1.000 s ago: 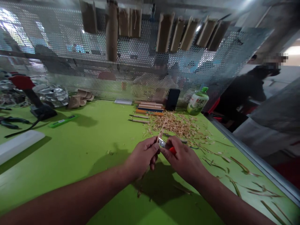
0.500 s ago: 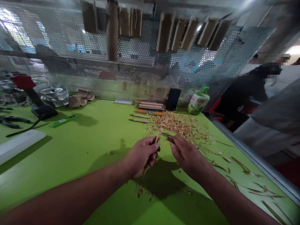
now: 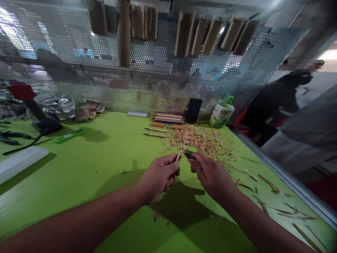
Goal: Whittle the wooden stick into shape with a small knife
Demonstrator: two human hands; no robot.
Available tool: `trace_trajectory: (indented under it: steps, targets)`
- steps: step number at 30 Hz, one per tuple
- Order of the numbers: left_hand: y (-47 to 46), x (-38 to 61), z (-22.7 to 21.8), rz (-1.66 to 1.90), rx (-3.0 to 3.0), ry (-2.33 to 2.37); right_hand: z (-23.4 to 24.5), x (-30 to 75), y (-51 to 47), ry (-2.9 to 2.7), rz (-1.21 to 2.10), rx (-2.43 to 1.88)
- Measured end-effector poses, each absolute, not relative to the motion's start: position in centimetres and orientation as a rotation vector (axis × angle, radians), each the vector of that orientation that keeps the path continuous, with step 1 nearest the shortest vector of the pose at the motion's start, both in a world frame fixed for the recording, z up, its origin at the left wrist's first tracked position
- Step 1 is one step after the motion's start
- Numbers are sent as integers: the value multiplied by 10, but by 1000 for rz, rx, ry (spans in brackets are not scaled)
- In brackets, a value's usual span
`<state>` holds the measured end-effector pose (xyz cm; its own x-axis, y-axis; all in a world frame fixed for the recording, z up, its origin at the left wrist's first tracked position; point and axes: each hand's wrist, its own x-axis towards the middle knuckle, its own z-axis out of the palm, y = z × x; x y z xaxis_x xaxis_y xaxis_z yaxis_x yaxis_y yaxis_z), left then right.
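above the green table (image 3: pixel 118 151), the left hand (image 3: pixel 162 175) pinches a thin wooden stick (image 3: pixel 180 154) between thumb and fingers; the stick slants up and away, dark spots along its visible end. the right hand (image 3: pixel 214 175) is curled round a knife (image 3: pixel 191 156), the dark blade just beside the stick; whether they touch i cannot tell. a second ago the blade shone silver by the left thumb and a red handle showed; now that red is hidden and the fingers of the two hands are farther apart. behind them lies a heap of shavings (image 3: pixel 204 138), and to its left two slim tools (image 3: pixel 156 135). farther left, a green cutter (image 3: pixel 70 136) carries a small label, too tiny to read. beyond the shavings, a bottle (image 3: pixel 222 114) with a green cap wears a pale label with large characters, too blurred to read surely. next to it a black phone (image 3: pixel 193 110) leans against the mesh panel (image 3: pixel 155 79).
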<state>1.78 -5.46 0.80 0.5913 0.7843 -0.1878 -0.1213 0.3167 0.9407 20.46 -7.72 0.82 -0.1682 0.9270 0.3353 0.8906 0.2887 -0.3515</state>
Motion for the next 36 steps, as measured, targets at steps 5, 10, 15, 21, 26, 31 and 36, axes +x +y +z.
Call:
trace_trajectory:
  steps: [5,10,15,21,26,31,36]
  targets:
    - [-57,17,11,641,1084,761,6,204,-78,-2081,91,-1650]
    - [-57,17,6,647,1090,724,8,204,-78,-2088,64,-1658]
    - [-56,16,6,642,1086,738,8,204,-79,-2089,66,-1685]
    - [-56,16,8,642,1096,729,8,204,-78,-2101,53,-1666]
    - [-56,16,10,634,1095,762,4,203,-77,-2105,-58,-1698]
    - [-57,18,14,622,1127,892,6,199,-79,-2137,-245,-1807]
    - [-59,19,17,634,1115,898,7,193,-79,-2137,-244,-1853]
